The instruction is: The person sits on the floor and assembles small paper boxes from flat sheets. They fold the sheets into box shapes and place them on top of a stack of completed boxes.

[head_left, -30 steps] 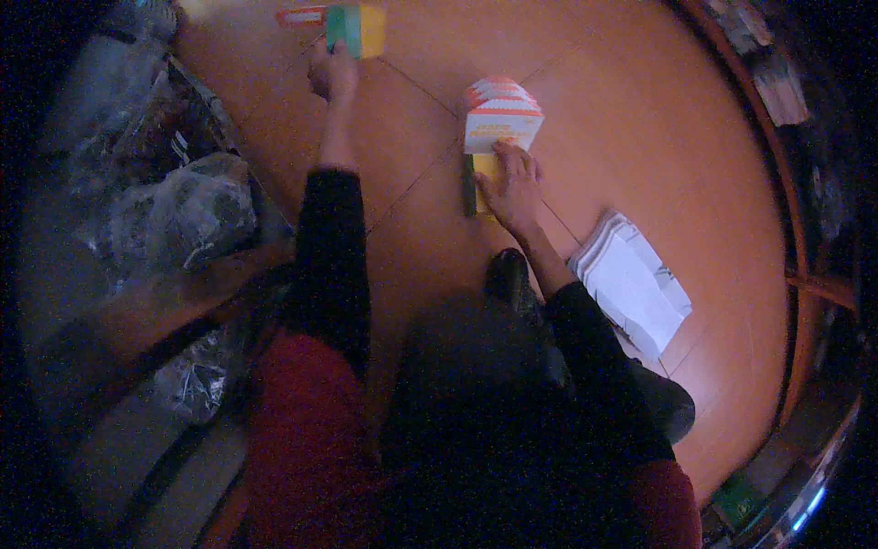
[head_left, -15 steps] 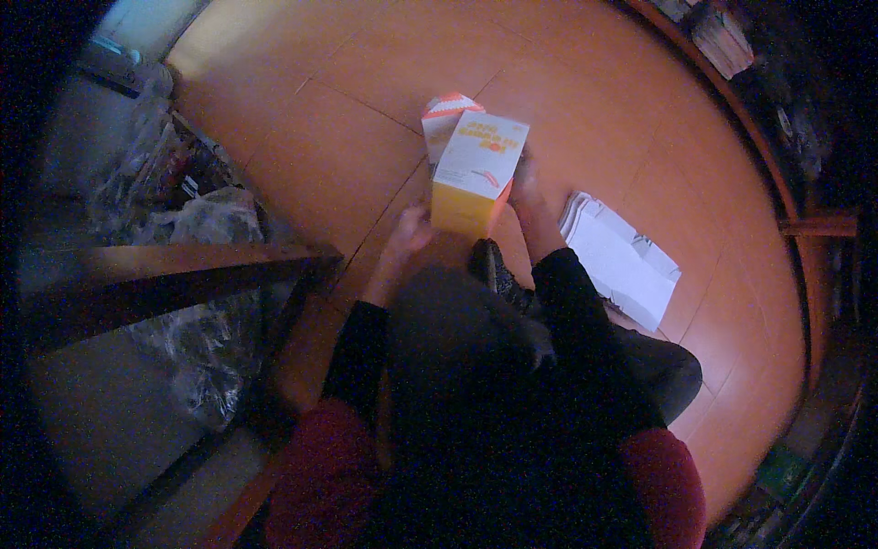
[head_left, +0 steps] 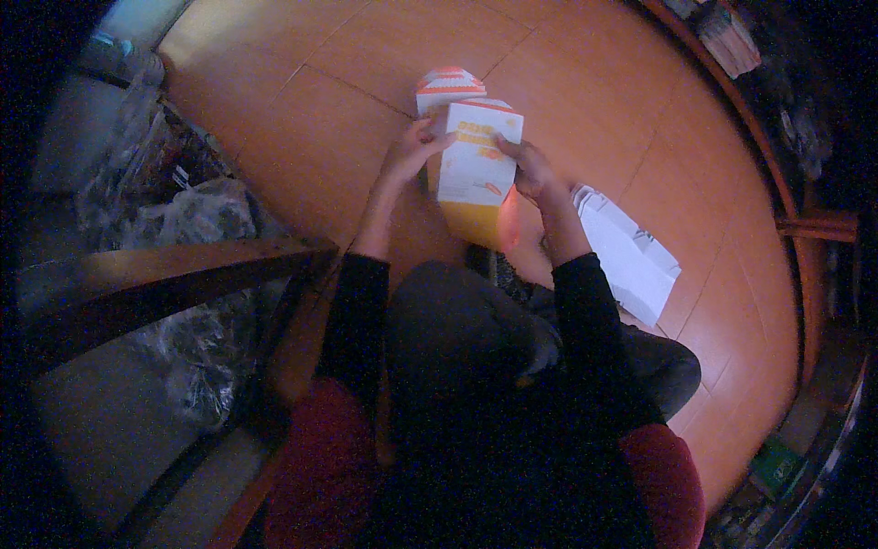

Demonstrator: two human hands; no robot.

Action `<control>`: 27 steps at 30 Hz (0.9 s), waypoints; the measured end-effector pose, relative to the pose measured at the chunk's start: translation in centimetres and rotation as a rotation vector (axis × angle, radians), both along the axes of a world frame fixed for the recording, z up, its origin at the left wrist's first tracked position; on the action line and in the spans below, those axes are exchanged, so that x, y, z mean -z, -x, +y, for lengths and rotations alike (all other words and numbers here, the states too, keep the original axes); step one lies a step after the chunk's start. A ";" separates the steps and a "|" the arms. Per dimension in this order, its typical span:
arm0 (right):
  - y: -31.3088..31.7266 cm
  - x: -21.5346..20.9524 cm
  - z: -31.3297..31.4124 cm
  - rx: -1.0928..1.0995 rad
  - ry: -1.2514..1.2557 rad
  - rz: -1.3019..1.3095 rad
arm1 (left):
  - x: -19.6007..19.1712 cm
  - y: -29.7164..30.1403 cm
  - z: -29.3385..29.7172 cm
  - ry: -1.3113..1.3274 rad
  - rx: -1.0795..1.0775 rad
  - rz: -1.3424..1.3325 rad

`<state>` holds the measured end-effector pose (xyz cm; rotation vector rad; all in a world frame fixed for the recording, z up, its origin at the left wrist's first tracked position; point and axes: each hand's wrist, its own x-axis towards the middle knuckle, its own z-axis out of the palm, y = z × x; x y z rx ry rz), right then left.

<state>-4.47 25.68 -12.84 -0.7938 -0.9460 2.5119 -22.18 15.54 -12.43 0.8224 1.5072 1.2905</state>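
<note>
A paper carton (head_left: 482,169), white above and yellow below with an orange side, is held tilted in front of my legs. My left hand (head_left: 412,154) grips its upper left edge, thumb towards the printed white face. On the opposite edge my right hand (head_left: 530,172) is closed, its thumb lying on the white face and its fingers hidden behind. Beyond the carton's top shows a white piece with an orange-red zigzag edge (head_left: 450,82); whether it is part of the same carton I cannot tell. Folded flat white sheets (head_left: 626,256) lie on the floor by my right knee.
Orange-brown floor tiles (head_left: 366,55) spread around me. At left, a dark wooden bar (head_left: 183,274) crosses in front of clear plastic bags (head_left: 206,220). A low wooden ledge (head_left: 819,225) curves along the right, with a bundle of papers (head_left: 730,41) beyond it.
Both hands have moved up the carton's sides, the thumbs now on or near its white face. The carton has tipped, showing its orange top edge, and its orange side bulges.
</note>
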 end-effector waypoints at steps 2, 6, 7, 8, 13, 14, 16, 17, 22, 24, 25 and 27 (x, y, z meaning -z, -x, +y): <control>0.6 -1.5 -0.2 -0.099 0.035 0.046 | -0.5 -0.4 1.1 -0.088 0.008 -0.021; 2.1 -1.8 0.5 -0.177 -0.371 -0.106 | -0.8 -0.4 2.5 -0.223 -0.205 -0.191; 2.2 -1.9 0.8 -0.246 -0.601 -0.113 | -0.8 0.2 3.2 -0.245 -0.288 -0.184; 2.5 -2.2 0.9 -0.316 -0.828 -0.117 | -0.5 1.2 3.9 -0.311 -0.327 -0.165; 3.2 -0.5 1.0 -0.145 -0.703 -0.559 | 1.9 3.2 5.4 -0.172 -0.284 0.117; 3.6 0.9 1.8 -0.084 -0.674 -0.731 | 2.8 3.4 5.5 -0.144 -0.254 0.163; 4.2 3.7 3.4 -0.056 -0.804 -0.825 | 4.0 3.6 5.8 -0.072 -0.054 0.085; 4.8 3.6 3.4 -0.057 -0.873 -0.860 | 4.2 4.0 5.6 -0.031 0.029 0.052; 6.9 2.2 3.8 0.109 -1.069 -1.027 | 4.5 3.5 3.8 -0.036 0.106 -0.101; 7.0 2.0 4.2 -0.025 -1.125 -1.085 | 4.6 3.3 3.7 -0.100 0.120 -0.058; 7.1 1.9 4.3 -0.091 -1.170 -1.108 | 4.7 3.2 3.7 -0.131 0.104 -0.064; 6.7 2.9 4.4 -0.056 -1.236 -1.002 | 5.3 2.7 4.6 -0.193 0.054 -0.017</control>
